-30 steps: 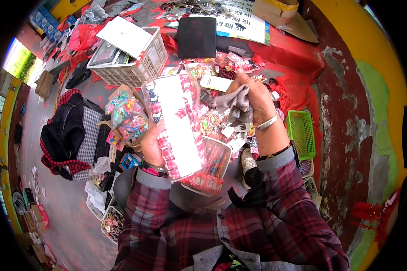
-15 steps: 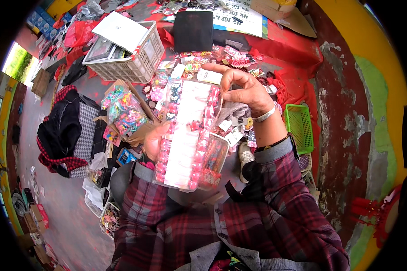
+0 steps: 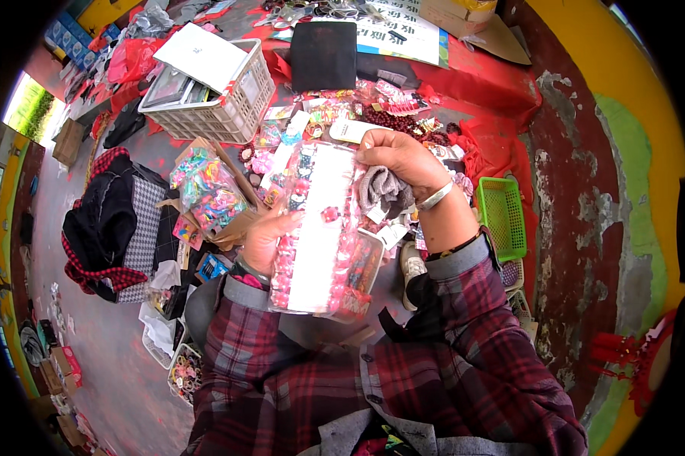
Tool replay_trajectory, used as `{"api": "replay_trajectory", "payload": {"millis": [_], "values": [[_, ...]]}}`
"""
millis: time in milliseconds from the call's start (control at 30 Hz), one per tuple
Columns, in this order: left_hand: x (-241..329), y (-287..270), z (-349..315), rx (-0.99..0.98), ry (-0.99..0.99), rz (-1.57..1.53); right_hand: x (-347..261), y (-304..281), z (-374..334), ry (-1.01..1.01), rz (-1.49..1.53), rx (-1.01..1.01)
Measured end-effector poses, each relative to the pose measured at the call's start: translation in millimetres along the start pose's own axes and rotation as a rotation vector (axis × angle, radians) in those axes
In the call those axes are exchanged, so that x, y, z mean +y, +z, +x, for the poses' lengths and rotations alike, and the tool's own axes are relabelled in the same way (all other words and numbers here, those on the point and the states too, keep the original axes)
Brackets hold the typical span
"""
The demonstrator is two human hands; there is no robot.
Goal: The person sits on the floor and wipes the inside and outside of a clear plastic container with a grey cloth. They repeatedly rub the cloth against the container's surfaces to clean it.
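In front of me is a clear flat pack [image 3: 323, 243] with a white strip down its middle. Rows of small red, pink and dark ornaments, perhaps hair accessories, line both sides, and one red piece lies on the strip. My left hand [image 3: 268, 237] grips the left side, its thumb across the front. My right hand [image 3: 404, 158] is closed at the upper right corner, fingers curled. Just below it hangs or lies a grey cloth [image 3: 386, 188]; whether the hand touches it I cannot tell. Partly behind the pack is a clear tub [image 3: 367, 266] with reddish contents.
A white crate [image 3: 240, 99] holding flat items stands at far left, near a bag of colourful pieces [image 3: 209, 190]. Beaded and carded trinkets [image 3: 388, 114] cover the red surface ahead. At right is a green basket [image 3: 502, 216]; at left, a black jacket [image 3: 110, 220].
My right hand's raised fingers have curled down and closed at the pack's upper right corner. The pack has shifted slightly and turned a little more upright.
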State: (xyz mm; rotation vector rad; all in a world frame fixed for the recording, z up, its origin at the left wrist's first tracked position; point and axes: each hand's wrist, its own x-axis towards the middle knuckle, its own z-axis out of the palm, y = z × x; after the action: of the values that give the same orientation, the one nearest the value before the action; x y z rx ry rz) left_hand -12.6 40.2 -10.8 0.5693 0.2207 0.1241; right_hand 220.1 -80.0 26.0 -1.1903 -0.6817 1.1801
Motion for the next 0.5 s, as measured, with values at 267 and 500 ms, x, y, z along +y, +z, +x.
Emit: {"api": "replay_trajectory", "payload": {"millis": [267, 500], "values": [[-3.5, -2.1, -2.0, 0.001, 0.049, 0.054, 4.8, 5.0, 3.2, -0.02, -0.014, 0.056], [-4.3, -18.5, 2.0, 0.02, -0.034, -0.113, 8.4, -1.5, 8.8, -0.085, 0.024, 0.049]]}}
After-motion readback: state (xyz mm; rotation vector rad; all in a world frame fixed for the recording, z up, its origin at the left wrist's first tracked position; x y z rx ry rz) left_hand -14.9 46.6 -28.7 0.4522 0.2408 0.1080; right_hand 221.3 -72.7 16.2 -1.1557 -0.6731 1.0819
